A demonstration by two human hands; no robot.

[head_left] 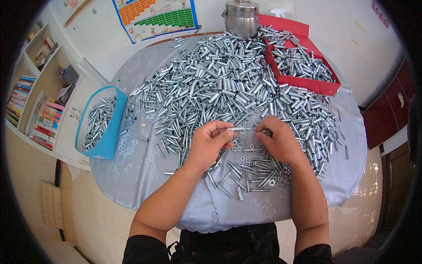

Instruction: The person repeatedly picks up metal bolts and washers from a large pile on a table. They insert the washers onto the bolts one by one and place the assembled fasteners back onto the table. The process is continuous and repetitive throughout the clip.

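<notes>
Between the thumb and fingers of my left hand point(210, 141) is a metal sleeve anchor point(238, 129), lying about level and pointing right, a thin end showing past the sleeve. My right hand point(277, 138) is close to that thin end, its fingers curled and pinched together. Whatever those fingertips hold, if anything, is too small to make out. Under and between the hands lie loose washers and nuts point(243, 158). Nearer to me is a scatter of long bolts point(259, 169), and a short sleeve point(240, 193) lies at its near side.
A large heap of metal sleeves and bolts point(206, 75) covers the far table. At the left stands a blue box point(107, 136) of metal parts; at the far right, a red box point(307, 83) holds more. A steel canister point(241, 20) stands behind the heap. Grey cloth point(132, 176) covers the round table.
</notes>
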